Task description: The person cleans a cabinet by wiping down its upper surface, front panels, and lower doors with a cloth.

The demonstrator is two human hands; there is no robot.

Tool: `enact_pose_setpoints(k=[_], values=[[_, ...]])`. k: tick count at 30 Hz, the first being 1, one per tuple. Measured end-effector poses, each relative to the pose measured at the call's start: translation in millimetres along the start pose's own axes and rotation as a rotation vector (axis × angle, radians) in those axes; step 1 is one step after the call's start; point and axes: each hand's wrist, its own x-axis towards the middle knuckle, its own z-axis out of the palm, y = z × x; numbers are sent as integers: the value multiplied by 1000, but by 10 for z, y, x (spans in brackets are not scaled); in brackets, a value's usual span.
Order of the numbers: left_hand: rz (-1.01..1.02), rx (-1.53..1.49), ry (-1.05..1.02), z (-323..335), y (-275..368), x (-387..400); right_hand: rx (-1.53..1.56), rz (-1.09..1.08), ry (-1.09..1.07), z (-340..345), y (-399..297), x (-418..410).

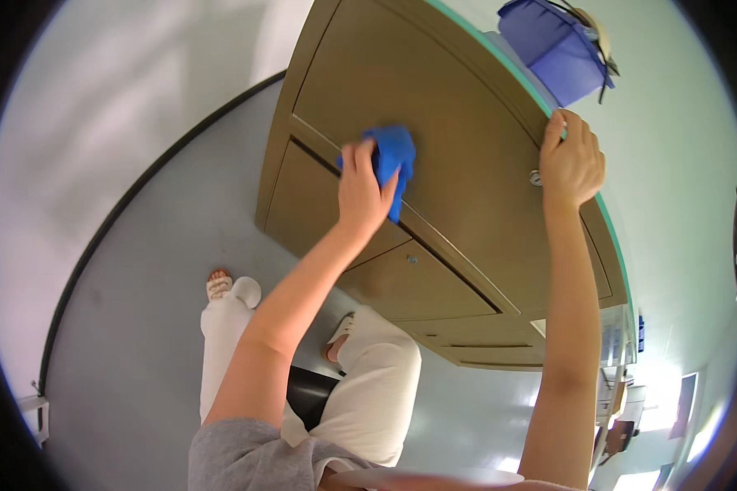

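Observation:
My left hand (pixel 363 195) is closed on a crumpled blue cloth (pixel 398 150). The cloth lies against the front of a brown cabinet (pixel 454 129), by the seam between the large upper panel and the lower doors. Fingers of my right hand (pixel 572 161) are curled over the cabinet's green-tinted top edge (pixel 516 60). Just left of that hand is a round lock (pixel 535 177) in the upper panel. A second small lock (pixel 411 259) sits on a lower door. The palm side of my right hand is hidden.
A blue-purple bin (pixel 546 52) with items in it stands on the cabinet top. My knees in white trousers (pixel 371 380) are below the cabinet, with a black seat (pixel 310 393) between them. Grey floor (pixel 141 288) meets a white wall (pixel 129 92) along a black baseboard (pixel 132 184).

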Motion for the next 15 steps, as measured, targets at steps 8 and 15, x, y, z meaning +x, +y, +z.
enact_pose_setpoints(k=[8, 15], values=[[97, 184, 314, -102, 340, 1552, 65, -6, 74, -48, 6, 26], [136, 414, 143, 278, -373, 100, 111, 16, 131, 8, 23, 34]])
